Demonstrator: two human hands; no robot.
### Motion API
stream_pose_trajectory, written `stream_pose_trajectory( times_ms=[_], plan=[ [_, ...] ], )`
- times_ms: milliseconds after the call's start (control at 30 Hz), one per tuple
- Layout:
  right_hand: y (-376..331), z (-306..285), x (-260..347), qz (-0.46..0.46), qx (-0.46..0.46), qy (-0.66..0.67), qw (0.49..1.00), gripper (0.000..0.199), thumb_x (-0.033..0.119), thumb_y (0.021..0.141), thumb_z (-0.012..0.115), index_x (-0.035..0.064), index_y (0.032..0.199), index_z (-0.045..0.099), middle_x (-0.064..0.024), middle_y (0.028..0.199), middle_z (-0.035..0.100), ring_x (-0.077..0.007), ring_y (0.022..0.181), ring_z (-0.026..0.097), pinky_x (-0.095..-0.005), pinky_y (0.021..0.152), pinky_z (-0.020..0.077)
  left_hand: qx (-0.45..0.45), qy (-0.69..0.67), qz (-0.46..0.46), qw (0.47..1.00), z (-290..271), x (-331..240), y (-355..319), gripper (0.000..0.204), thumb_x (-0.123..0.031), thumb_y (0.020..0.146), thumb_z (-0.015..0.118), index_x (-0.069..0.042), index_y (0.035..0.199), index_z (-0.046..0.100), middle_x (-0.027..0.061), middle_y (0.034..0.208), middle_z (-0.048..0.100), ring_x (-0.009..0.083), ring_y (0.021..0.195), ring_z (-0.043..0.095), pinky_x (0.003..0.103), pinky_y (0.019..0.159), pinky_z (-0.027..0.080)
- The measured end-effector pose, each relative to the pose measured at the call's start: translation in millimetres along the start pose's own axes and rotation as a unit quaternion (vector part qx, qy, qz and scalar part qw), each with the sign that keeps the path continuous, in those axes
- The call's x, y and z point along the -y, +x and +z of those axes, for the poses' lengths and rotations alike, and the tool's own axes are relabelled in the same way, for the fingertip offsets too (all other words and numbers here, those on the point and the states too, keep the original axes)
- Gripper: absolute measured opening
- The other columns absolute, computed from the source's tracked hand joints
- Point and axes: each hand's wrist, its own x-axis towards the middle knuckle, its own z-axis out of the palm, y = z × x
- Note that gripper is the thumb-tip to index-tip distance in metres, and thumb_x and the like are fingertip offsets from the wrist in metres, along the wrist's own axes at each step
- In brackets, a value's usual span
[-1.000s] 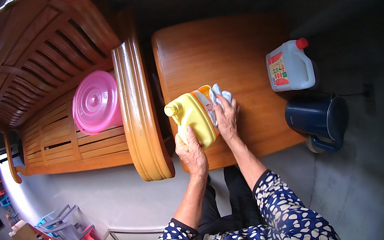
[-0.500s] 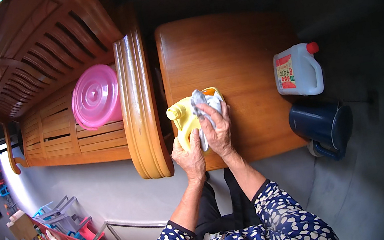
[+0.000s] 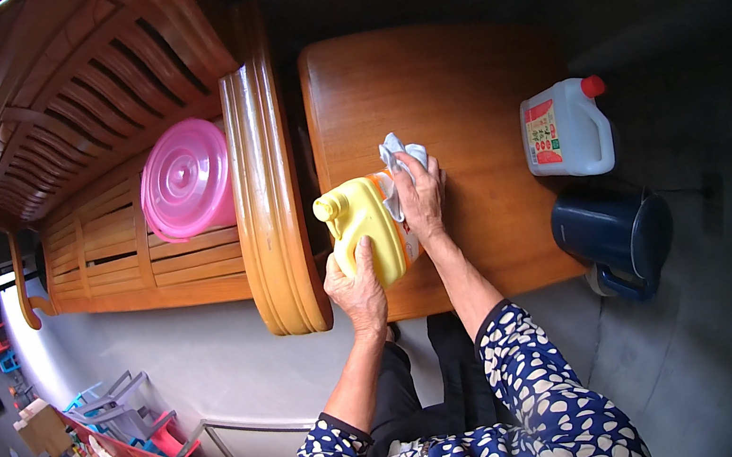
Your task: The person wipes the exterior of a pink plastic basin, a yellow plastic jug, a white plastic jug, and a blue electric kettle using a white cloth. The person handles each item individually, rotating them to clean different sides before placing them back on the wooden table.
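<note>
Tilted above the near left part of a brown wooden table is a yellow plastic jug [image 3: 370, 228], its cap pointing left. My left hand [image 3: 357, 289] is closed round the jug's handle, thumb on top. A pale grey-white cloth [image 3: 401, 158] is bunched under the fingers of my right hand [image 3: 421, 199], which presses it against the jug's labelled side. The label is partly covered by the cloth and fingers.
The wooden table [image 3: 447, 72] bears a white jug with a red cap [image 3: 569, 131] and a dark blue kettle [image 3: 611, 233] at its right edge. Left of it stands a slatted wooden bench [image 3: 109, 240] holding a pink lidded basin [image 3: 184, 181]. Plastic chairs [image 3: 127, 410] stand at lower left.
My right hand and the cloth have moved slightly right and up, from the jug's upper face to its labelled side. The jug has turned so more of its yellow face shows.
</note>
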Motion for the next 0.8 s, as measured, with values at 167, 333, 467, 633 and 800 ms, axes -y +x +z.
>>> stream_pose_trajectory(
  times_ms=[167,333,467,633,800],
  plan=[
    [-58,-33,18,-0.077,0.038,0.111,0.99,0.031,0.015,0.086,0.06,0.014,0.116,0.066,-0.0189,0.121,0.051,-0.0375,0.113,0.047,-0.0463,0.101,0.0346,-0.014,0.047,0.018,0.999,-3,-3,-5,0.024,-0.019,0.088,0.071,0.003,0.088,0.062,0.0051,0.077,0.064,0.009,0.071,0.055,0.028,0.066,0.048],
    [-89,-57,41,-0.14,0.072,0.126,0.979,0.032,0.006,0.087,0.06,0.0134,0.117,0.066,-0.016,0.124,0.048,-0.0342,0.115,0.048,-0.0438,0.098,0.0408,0.019,0.058,0.009,0.998,-9,3,-4,0.025,-0.02,0.089,0.069,0.003,0.097,0.064,0.0052,0.084,0.065,0.0091,0.076,0.056,0.027,0.068,0.049],
    [-71,-56,55,-0.195,0.062,0.059,0.977,0.036,0.004,0.079,0.066,0.0153,0.114,0.068,-0.0186,0.123,0.048,-0.0378,0.112,0.048,-0.0452,0.097,0.0416,0.036,0.073,0.001,0.997,-11,1,-8,0.022,-0.017,0.09,0.068,0.003,0.098,0.064,0.0037,0.085,0.064,0.0081,0.076,0.055,0.026,0.068,0.048],
    [-26,-49,85,-0.211,0.088,-0.009,0.974,0.032,0.005,0.074,0.066,0.0166,0.103,0.07,-0.0172,0.114,0.051,-0.0373,0.101,0.049,-0.0439,0.085,0.0447,0.025,0.061,0.017,0.998,-4,-4,-6,0.02,-0.016,0.091,0.066,0.003,0.097,0.063,0.0026,0.082,0.063,0.0073,0.075,0.053,0.025,0.067,0.047],
    [-29,-49,79,-0.236,0.11,0.014,0.965,0.035,0.002,0.073,0.064,0.0158,0.105,0.07,-0.0206,0.119,0.047,-0.038,0.106,0.049,-0.0443,0.09,0.0442,0.015,0.071,0.033,0.997,-4,-3,1,0.026,-0.023,0.095,0.062,0.002,0.09,0.061,0.0043,0.074,0.059,0.01,0.067,0.051,0.029,0.061,0.045]
  ],
)
